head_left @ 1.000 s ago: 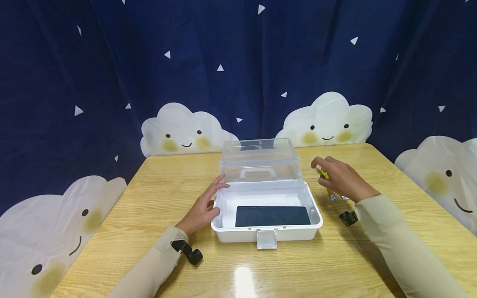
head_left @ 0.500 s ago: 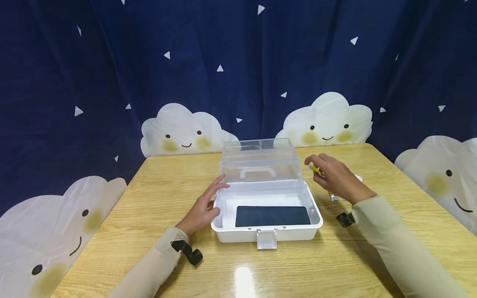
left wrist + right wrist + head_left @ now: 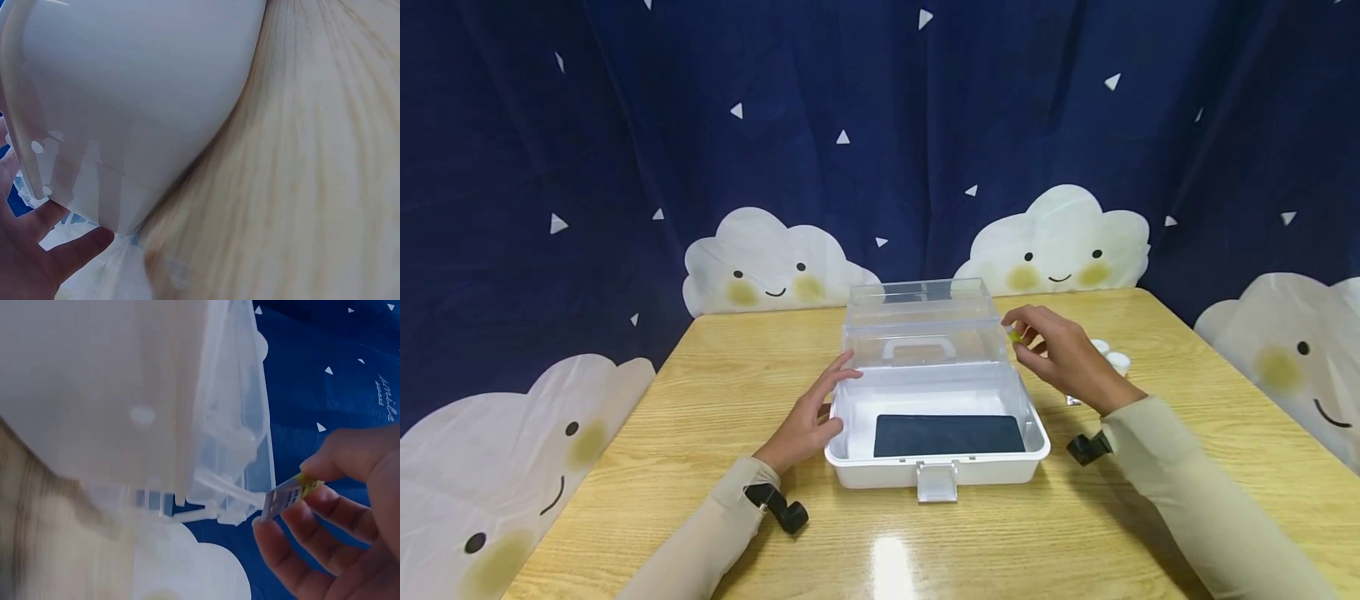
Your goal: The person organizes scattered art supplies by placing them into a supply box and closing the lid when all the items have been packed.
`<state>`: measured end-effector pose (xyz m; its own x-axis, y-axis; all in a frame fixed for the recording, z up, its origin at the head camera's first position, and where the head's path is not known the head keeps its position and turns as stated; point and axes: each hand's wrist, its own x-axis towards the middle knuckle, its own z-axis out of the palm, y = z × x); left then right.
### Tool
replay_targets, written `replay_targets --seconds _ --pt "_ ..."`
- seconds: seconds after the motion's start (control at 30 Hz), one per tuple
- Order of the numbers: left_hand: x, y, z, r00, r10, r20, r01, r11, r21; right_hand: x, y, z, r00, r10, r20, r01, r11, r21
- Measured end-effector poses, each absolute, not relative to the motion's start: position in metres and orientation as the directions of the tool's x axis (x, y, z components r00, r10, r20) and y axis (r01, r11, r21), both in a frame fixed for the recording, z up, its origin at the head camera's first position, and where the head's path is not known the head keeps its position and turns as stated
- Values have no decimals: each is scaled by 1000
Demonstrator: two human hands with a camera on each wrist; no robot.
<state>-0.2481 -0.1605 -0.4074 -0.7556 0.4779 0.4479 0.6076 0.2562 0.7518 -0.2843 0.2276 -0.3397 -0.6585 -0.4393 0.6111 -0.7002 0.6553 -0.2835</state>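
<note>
A white plastic box [image 3: 880,476] sits mid-table with its clear lid [image 3: 925,312] tipped back. Inside lies a flat dark rectangle [image 3: 949,436] with rounded corners. My left hand [image 3: 805,429] rests at the box's left side, its fingers extended over the rim; in the left wrist view the fingers [image 3: 87,250] touch the box's end wall. Beside the lid's right edge, my right hand [image 3: 1063,354] pinches a small yellow-and-clear printed packet [image 3: 290,497] between thumb and fingers. The packet is held in the air, partly hidden by the fingers in the head view.
Right of the box, behind my right hand, stand small white round-topped containers [image 3: 1117,362]. A shiny packet end [image 3: 1072,400] shows on the wooden table [image 3: 760,358] below that hand. A dark blue curtain [image 3: 820,50] with clouds hangs behind.
My right hand has moved left toward the lid with the small packet, uncovering the white round-topped containers behind it. My left hand and the box have stayed in place.
</note>
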Motion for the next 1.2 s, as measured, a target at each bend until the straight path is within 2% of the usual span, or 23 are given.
replay_targets --seconds 0.43,0.73,1.2 --pt "-260 -164 -422 -760 471 448 606 262 751 -280 217 -341 -682 -428 593 -711 577 -402" --pt "-239 -158 -395 -761 481 436 594 246 766 -280 215 -343 -670 -442 597 -728 550 -409" --pt "-239 -158 -395 -766 478 431 585 238 775 -280 210 -348 -655 -532 537 -745 575 -339"
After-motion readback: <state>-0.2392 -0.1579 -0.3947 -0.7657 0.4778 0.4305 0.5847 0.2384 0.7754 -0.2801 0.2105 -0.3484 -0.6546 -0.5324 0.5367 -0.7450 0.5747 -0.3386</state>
